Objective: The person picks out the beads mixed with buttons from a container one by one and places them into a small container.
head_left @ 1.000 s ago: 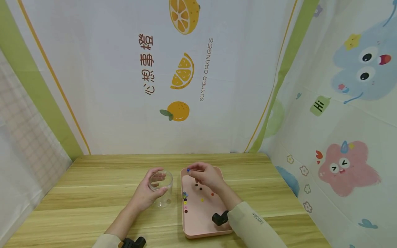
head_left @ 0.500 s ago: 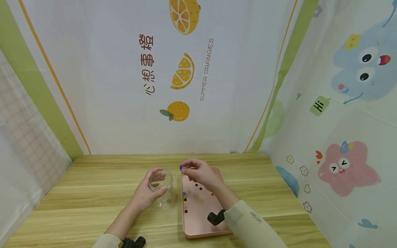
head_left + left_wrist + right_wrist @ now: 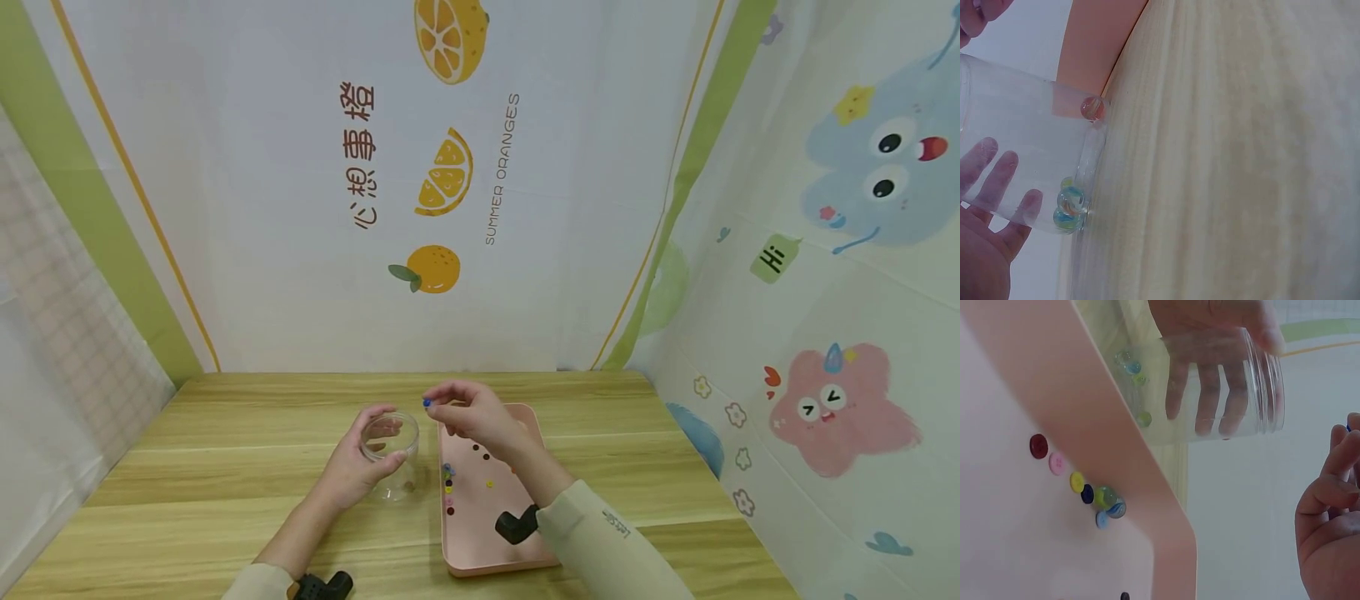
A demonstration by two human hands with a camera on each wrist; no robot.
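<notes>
My left hand (image 3: 358, 467) grips a clear plastic jar (image 3: 397, 479) around its side, below the open rim. A few glass marbles (image 3: 1071, 200) lie at the jar's bottom. My right hand (image 3: 480, 417) pinches a small round blue piece (image 3: 427, 403) between thumb and fingertips, up and to the right of the jar's mouth. Whether that piece is a button or a marble cannot be told; only a sliver shows in the right wrist view. Beneath my right arm lies a pink tray (image 3: 480, 550) with a row of buttons (image 3: 1057, 463) and marbles (image 3: 1105, 497) along its left wall.
More buttons lie loose in the tray, including a yellow button (image 3: 490, 483) and a dark button (image 3: 476, 447). The tray stands on a wooden table (image 3: 225, 467), close to the jar's right side. A printed curtain (image 3: 300, 292) hangs behind the table.
My right hand has moved left and slightly up with the blue piece, from over the tray's far left corner toward the jar. The left hand and jar have stayed put.
</notes>
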